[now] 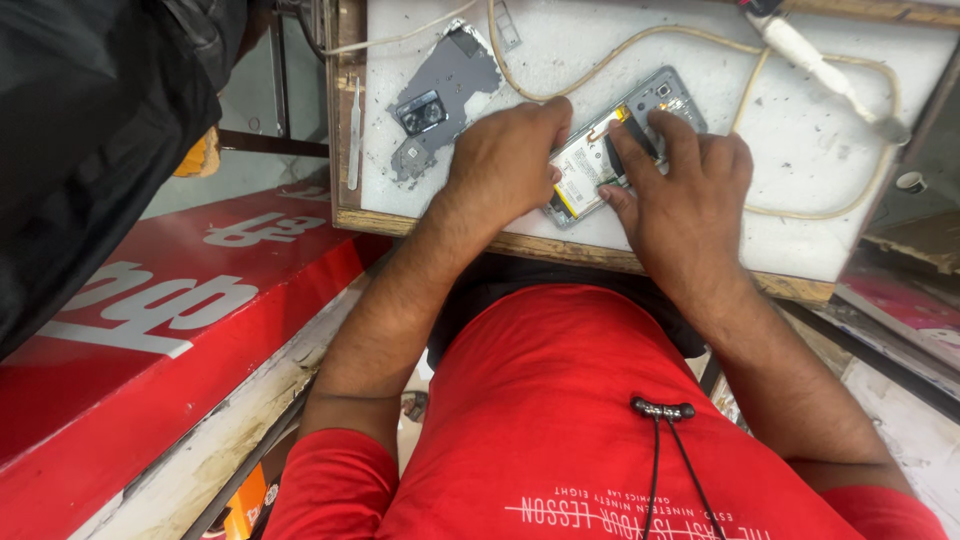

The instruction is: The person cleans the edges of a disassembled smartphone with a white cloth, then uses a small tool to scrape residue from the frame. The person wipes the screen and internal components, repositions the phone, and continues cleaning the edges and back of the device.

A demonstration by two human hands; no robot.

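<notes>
Under both hands on the white workboard (880, 215), an opened phone (610, 150) lies mid-teardown: left hand (505, 160) pins it flat, right hand (685, 185) presses narrow fingertips inside; steady, careful prying seems needed.

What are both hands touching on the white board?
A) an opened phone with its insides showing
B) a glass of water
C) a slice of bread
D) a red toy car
A: the left hand and the right hand both rest on the opened phone, whose battery and inner parts show, on the white board; its grey back cover lies apart to the left.
</notes>
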